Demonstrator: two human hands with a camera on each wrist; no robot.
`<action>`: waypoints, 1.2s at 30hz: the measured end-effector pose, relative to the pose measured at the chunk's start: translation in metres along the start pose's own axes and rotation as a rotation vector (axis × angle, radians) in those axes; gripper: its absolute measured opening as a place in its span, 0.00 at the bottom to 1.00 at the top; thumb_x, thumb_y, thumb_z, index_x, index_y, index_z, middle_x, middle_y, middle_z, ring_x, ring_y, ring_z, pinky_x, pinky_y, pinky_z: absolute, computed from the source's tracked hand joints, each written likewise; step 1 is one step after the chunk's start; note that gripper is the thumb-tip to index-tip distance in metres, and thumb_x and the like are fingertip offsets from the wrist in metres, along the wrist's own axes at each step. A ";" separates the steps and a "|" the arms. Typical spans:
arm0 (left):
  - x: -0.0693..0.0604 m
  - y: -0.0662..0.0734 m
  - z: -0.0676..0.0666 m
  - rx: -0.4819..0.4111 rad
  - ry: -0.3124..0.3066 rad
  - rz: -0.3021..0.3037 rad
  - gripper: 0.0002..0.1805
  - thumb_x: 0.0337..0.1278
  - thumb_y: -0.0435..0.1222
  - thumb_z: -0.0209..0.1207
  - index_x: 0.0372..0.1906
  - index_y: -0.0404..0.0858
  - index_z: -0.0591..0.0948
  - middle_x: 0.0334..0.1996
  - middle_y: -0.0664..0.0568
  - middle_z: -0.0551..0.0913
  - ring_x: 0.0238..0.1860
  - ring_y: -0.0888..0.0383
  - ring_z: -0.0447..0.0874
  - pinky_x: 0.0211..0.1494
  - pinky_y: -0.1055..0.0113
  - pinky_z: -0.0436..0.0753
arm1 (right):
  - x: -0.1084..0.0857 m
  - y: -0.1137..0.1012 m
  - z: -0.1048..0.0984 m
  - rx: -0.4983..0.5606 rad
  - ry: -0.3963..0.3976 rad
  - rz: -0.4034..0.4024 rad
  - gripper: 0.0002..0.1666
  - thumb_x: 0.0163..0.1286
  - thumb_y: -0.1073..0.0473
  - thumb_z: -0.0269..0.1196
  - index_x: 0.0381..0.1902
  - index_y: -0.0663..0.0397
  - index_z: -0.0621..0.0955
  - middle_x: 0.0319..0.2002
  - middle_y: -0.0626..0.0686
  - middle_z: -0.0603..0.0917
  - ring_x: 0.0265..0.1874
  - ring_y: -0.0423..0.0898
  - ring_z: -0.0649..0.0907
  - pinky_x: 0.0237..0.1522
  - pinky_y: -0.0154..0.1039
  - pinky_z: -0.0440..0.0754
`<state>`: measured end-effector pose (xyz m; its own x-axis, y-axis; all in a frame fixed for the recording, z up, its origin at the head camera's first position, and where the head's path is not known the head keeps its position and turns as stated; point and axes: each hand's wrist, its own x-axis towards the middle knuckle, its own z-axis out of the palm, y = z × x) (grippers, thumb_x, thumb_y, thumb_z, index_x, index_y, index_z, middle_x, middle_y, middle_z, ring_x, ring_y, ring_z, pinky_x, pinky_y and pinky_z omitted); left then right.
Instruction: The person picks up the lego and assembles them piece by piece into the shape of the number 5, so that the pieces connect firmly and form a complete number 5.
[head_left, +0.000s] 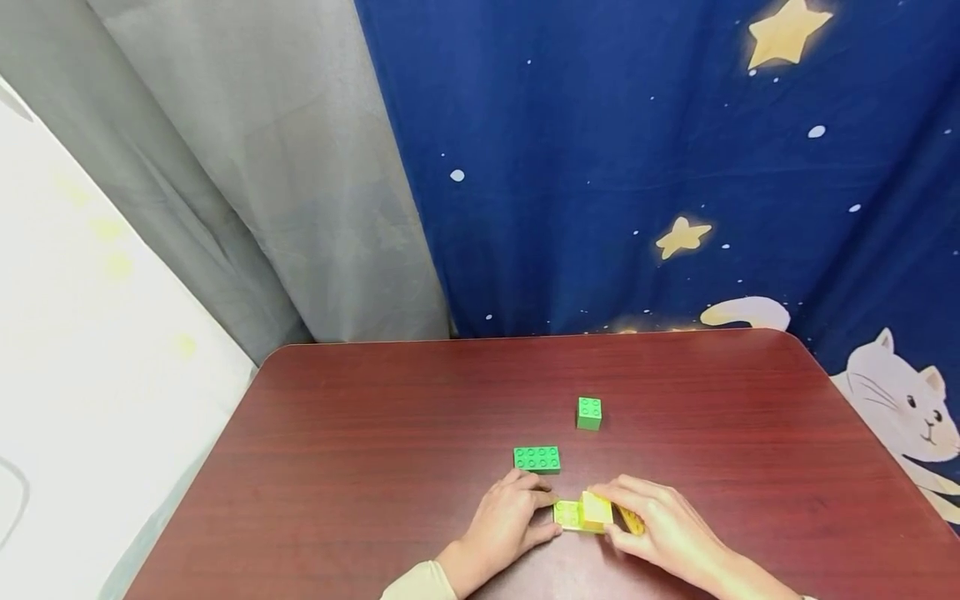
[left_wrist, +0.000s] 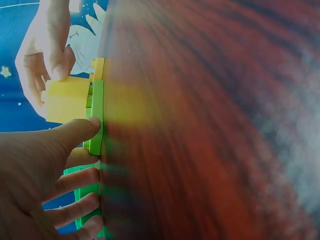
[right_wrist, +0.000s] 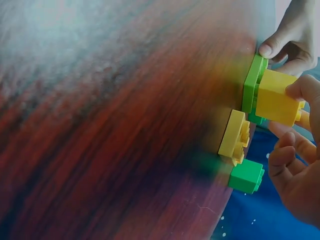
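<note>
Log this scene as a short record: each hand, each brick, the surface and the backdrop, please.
Left hand: pinches the left end of the lime-green flat brick
Right hand: grips the tall yellow brick
Yellow brick position: over the lime brick's right end; full seating unclear
Orange-yellow flat brick: on the table, by the right hand
Green eight-stud brick: just beyond the left hand
Green four-stud brick: farthest from the person
Surface: reddish-brown wood-grain table
Backdrop: grey curtain, blue star-print curtain
</note>
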<state>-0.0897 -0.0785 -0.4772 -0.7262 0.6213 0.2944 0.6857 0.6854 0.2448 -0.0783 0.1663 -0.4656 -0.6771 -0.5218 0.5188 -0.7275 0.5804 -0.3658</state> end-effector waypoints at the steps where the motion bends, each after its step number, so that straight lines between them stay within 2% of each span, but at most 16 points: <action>1: 0.001 0.000 0.000 0.003 0.001 -0.001 0.17 0.49 0.50 0.65 0.42 0.45 0.86 0.44 0.59 0.80 0.46 0.64 0.73 0.48 0.68 0.75 | 0.000 0.001 0.000 -0.008 0.004 -0.001 0.26 0.45 0.59 0.71 0.46 0.40 0.82 0.36 0.33 0.76 0.25 0.31 0.73 0.26 0.22 0.67; 9: 0.004 -0.002 -0.002 0.000 -0.014 -0.034 0.17 0.48 0.50 0.65 0.42 0.46 0.86 0.45 0.60 0.80 0.46 0.63 0.73 0.47 0.67 0.76 | 0.006 0.001 0.000 -0.008 0.005 -0.006 0.26 0.42 0.61 0.70 0.45 0.45 0.83 0.34 0.34 0.77 0.19 0.28 0.68 0.20 0.19 0.63; 16: -0.003 -0.003 -0.004 -0.025 -0.010 -0.023 0.16 0.47 0.49 0.66 0.41 0.45 0.86 0.43 0.59 0.80 0.45 0.63 0.72 0.47 0.67 0.75 | 0.011 -0.009 0.004 -0.001 -0.073 0.010 0.23 0.45 0.62 0.69 0.44 0.48 0.84 0.30 0.37 0.74 0.15 0.25 0.59 0.17 0.18 0.57; 20: -0.001 -0.002 -0.004 -0.025 0.000 -0.025 0.16 0.48 0.48 0.66 0.41 0.45 0.86 0.43 0.60 0.80 0.45 0.63 0.72 0.47 0.66 0.75 | 0.013 -0.008 0.002 -0.016 -0.078 0.006 0.23 0.44 0.62 0.68 0.43 0.48 0.84 0.27 0.37 0.70 0.14 0.25 0.55 0.15 0.18 0.54; 29: -0.007 0.000 -0.004 -0.026 -0.008 -0.040 0.15 0.46 0.49 0.66 0.40 0.47 0.86 0.42 0.61 0.80 0.44 0.63 0.73 0.44 0.66 0.76 | 0.005 -0.011 0.007 0.067 -0.072 0.004 0.24 0.45 0.65 0.68 0.44 0.51 0.83 0.30 0.37 0.72 0.16 0.26 0.59 0.18 0.16 0.59; 36: 0.000 -0.001 -0.002 -0.028 -0.009 -0.025 0.15 0.49 0.50 0.65 0.41 0.48 0.85 0.42 0.62 0.79 0.45 0.64 0.72 0.45 0.65 0.76 | 0.007 -0.002 0.006 0.128 -0.062 -0.028 0.25 0.45 0.68 0.67 0.46 0.56 0.82 0.32 0.38 0.72 0.18 0.26 0.61 0.19 0.16 0.61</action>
<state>-0.0906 -0.0798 -0.4751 -0.7436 0.6075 0.2792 0.6682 0.6903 0.2775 -0.0817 0.1581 -0.4658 -0.6588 -0.5767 0.4831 -0.7518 0.4822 -0.4497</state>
